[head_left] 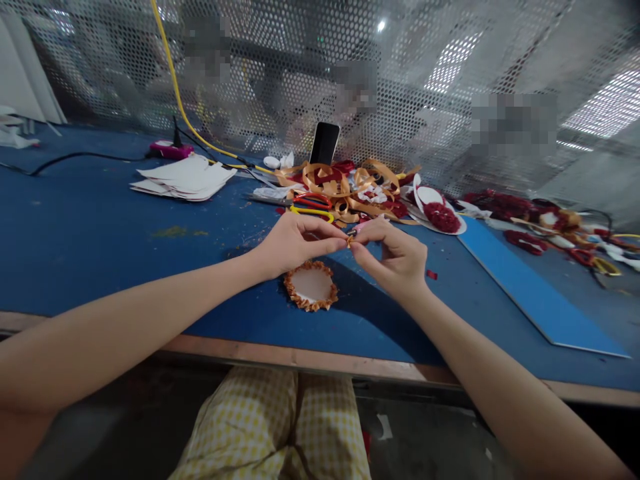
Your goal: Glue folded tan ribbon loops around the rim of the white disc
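Note:
Over the blue tabletop (240, 293) my left hand (300, 243) and my right hand (393, 257) meet, fingertips nearly touching. Both pinch a small bit of gold-orange ribbon (350, 243) between thumb and forefinger. A small pink object with a dark tip (367, 225) shows at my right fingers; most of it is hidden, so its kind is unclear. Just below my hands lies a round white disc (311, 285) edged with gathered gold-orange ribbon (320, 305). Scissors with red and yellow handles (313, 212) rest right behind my left hand.
Behind my hands spreads a heap of gold and red ribbon (370, 183), with a phone (325, 143) propped upright. White sheets (183, 179) are stacked left, near a pink power socket (171, 150). White discs with dark red ribbon (440, 210) and a blue board (540, 293) lie right.

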A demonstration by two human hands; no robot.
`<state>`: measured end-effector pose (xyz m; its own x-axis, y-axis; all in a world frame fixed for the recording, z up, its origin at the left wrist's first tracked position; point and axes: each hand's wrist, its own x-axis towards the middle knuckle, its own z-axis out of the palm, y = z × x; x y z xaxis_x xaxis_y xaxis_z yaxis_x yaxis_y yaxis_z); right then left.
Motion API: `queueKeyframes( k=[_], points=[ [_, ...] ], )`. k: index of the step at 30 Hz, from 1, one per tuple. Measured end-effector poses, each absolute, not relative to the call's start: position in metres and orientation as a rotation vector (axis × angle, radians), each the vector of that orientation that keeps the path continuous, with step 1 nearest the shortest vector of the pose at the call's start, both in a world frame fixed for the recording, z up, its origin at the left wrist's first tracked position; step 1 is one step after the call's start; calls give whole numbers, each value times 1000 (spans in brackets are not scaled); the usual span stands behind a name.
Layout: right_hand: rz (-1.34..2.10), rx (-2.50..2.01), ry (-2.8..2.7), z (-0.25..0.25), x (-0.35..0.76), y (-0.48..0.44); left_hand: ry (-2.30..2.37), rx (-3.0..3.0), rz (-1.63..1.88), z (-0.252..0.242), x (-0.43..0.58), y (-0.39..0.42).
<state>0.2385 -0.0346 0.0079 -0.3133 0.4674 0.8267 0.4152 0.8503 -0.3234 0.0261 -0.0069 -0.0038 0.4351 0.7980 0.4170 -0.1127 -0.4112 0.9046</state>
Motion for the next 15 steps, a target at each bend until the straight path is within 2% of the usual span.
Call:
queueKeyframes(
  k=[15],
  points=[
    [143,-649,-1963,5,243,-36,617,1835,1115,3,25,-13]
  ],
)
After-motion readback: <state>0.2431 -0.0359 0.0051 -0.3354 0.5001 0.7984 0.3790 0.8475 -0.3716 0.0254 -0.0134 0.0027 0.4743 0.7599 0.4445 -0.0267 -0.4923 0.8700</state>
